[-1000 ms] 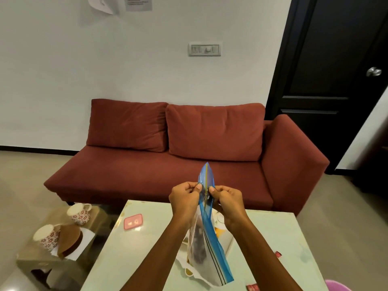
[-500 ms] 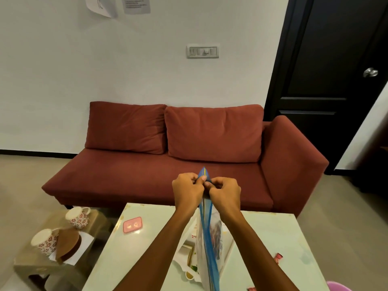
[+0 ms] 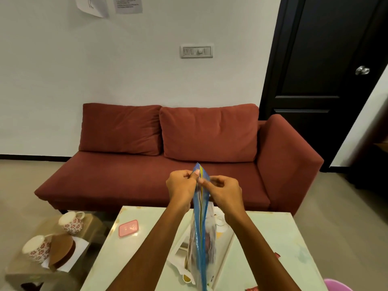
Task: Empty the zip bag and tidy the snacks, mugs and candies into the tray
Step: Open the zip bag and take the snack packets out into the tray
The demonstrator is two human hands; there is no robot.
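Observation:
A clear zip bag with a blue and yellow zip strip hangs upright over the pale table, dark contents inside. My left hand pinches the left lip of its top, and my right hand pinches the right lip. Beneath the bag lies a white tray, mostly hidden by the bag and my arms. Two white mugs with red flowers stand on a low side table at the left. Small red candies lie on the table's right side.
A pink flat case lies on the table's left part. A brown hat-like object sits on paper beside the mugs. A red sofa stands behind the table, a dark door at right, a pink object at bottom right.
The bag has turned edge-on to me and stayed upright. My hands shifted slightly right and apart, each pinching one lip of the bag's top.

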